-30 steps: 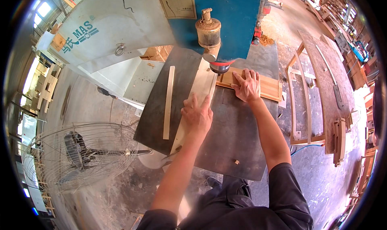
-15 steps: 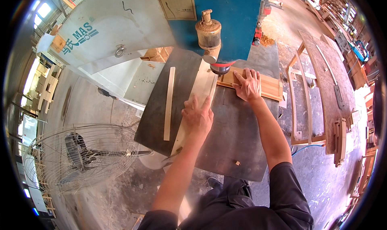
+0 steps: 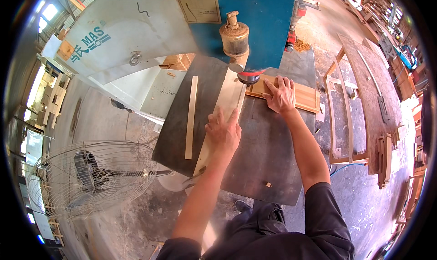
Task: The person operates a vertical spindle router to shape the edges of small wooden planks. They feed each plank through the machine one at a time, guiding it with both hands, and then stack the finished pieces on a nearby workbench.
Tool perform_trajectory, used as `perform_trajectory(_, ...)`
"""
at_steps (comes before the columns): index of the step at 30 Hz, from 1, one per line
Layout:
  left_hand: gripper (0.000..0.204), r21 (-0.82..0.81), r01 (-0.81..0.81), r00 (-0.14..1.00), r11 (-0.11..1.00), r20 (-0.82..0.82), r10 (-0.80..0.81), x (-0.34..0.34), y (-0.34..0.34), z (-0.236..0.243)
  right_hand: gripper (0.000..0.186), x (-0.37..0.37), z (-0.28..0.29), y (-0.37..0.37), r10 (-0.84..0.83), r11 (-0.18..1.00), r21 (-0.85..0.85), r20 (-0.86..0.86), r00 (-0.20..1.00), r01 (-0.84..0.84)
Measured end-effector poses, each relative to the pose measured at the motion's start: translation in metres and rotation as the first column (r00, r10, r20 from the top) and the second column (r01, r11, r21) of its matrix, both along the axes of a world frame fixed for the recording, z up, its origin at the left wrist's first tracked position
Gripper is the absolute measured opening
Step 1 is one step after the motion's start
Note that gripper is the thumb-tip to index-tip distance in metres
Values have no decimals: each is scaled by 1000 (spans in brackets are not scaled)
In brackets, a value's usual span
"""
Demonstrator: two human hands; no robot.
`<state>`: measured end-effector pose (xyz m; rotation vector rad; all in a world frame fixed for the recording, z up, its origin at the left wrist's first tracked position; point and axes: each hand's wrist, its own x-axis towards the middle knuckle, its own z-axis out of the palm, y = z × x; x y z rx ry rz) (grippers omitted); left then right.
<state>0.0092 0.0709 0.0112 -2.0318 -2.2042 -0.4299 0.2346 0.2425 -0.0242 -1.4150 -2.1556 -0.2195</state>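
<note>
A long pale wooden board (image 3: 227, 96) lies lengthwise on the dark metal machine table (image 3: 261, 155). My left hand (image 3: 223, 131) rests on it, index and middle fingers stretched forward. To the right, a brown wooden panel (image 3: 306, 98) with raised edges sits crosswise, its left end by the board's right edge. Spread over that panel is my right hand (image 3: 281, 96), fingers toward its far edge. A round black and red machine head (image 3: 249, 78) hangs above where the two pieces meet, partly hiding them. Neither hand wraps around its piece.
A thin wooden strip (image 3: 191, 119) lies left of the board, and a small wood chip (image 3: 268, 184) near the table's front. A blue machine housing (image 3: 259, 28) rises ahead. At lower left stands a wire-caged fan (image 3: 91, 175); a wooden workbench (image 3: 364, 91) is at right.
</note>
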Motion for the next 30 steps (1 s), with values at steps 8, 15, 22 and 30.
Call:
perform_trajectory(8, 61, -8, 3, 1000, 1000, 7, -3, -1, 0, -1, 59, -1, 1, 1, -18, 999, -27, 16, 1000, 18)
perform_trajectory(15, 55, -38, -4, 1000, 999, 30, 5, 1, 0, 4, 59, -1, 2, 2, -22, 999, -32, 20, 1000, 22)
perform_trajectory(22, 59, -13, 1, 1000, 1000, 21, 0, -2, 1, -5, 59, -1, 2, 3, -22, 999, -30, 17, 1000, 23)
perform_trajectory(30, 56, -45, -11, 1000, 999, 4, 11, 0, 0, 3, 59, -1, 3, 6, -20, 999, -31, 21, 1000, 21)
